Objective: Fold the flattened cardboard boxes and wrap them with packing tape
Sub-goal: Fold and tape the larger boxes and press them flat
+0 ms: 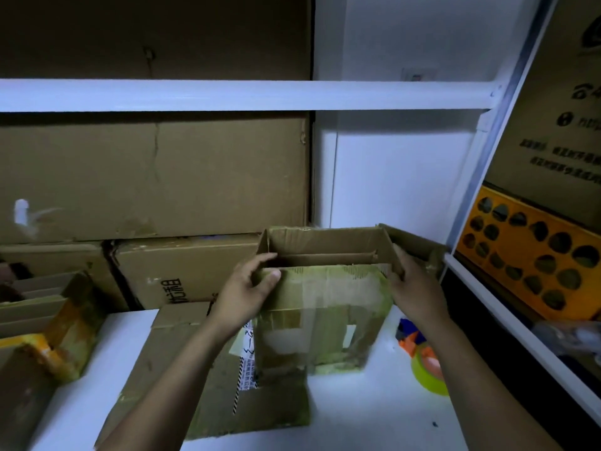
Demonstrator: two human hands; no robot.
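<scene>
The left hand [250, 289] is gripping the front-left rim of the taped brown cardboard box [325, 297] standing on the white counter [374, 418]. The right hand [418, 291] is clasping its right wall with curled fingers [399, 260].

Worn brown cardboard box [325, 307] upright, top open, tape-scarred front, standing on flattened cardboard [208, 379], yellow-green tape roll [427, 369] beside

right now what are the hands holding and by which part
The opened cardboard box: left hand grips its near wall's top left corner, right hand its top right edge.
</scene>
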